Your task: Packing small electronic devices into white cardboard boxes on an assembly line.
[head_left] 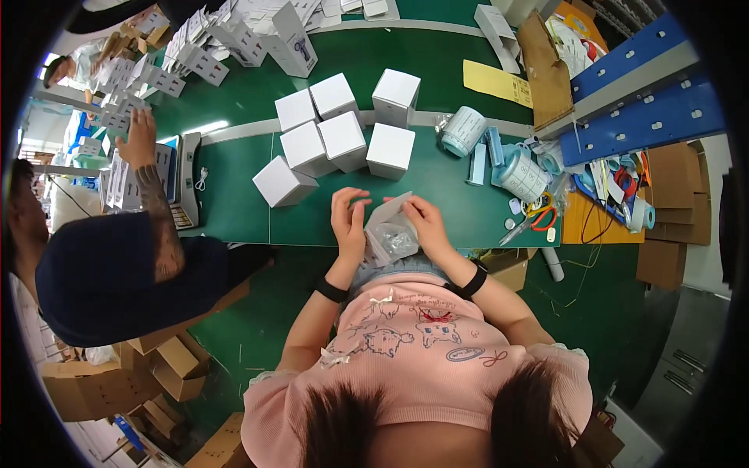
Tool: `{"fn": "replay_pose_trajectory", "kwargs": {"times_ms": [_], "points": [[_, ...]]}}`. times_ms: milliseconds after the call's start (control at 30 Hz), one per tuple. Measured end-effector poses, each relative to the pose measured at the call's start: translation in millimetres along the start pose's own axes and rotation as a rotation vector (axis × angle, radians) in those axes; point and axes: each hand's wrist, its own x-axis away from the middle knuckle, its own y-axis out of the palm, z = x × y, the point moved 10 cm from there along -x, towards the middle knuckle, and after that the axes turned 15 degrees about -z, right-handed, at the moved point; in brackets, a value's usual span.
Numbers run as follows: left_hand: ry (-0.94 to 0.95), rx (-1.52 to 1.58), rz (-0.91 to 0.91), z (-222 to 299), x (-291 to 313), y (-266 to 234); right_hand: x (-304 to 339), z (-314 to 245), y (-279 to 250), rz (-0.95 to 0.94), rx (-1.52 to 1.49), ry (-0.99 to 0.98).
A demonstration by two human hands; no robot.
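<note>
Close to my body at the table's front edge is a white item with a raised flap and crumpled clear plastic point(396, 242), apparently a small box being seen from its open side. My right hand point(429, 226) pinches the upper right edge of its white flap point(388, 209). On the other side, my left hand point(349, 222) is beside the item, its fingers loosely curved and apart; whether it touches the item is hard to make out. Just beyond my hands stand several closed white boxes point(306, 148), some grouped together and one tilted box point(284, 182) nearest my left hand.
Rolls of labels point(463, 131), blue pieces point(477, 164) and orange-handled scissors point(538, 218) lie to the right. A yellow sheet point(497, 83) is farther back. On the left, a co-worker's arm point(152, 187) reaches past a scale point(187, 183) toward printed boxes point(201, 64). Cardboard boxes point(175, 363) crowd the floor.
</note>
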Motion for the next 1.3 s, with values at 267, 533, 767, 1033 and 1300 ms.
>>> {"fn": "replay_pose_trajectory", "kwargs": {"times_ms": [267,533,767,1033,1300], "points": [[0.227,0.160,-0.274,23,26,19,-11,-52,-2,0.160,0.300,-0.060],[-0.010,-0.262,0.009,-6,26,7,21,-82,14,0.310,0.090,-0.547],[0.066,-0.482,-0.108,14,31,15,33,-67,46,-0.012,0.819,-0.440],[0.186,-0.511,-0.245,25,33,20,25,-57,55,-0.036,0.872,-0.348],[-0.004,-0.224,-0.161,6,30,6,32,-70,31,0.093,0.374,-0.440]]}}
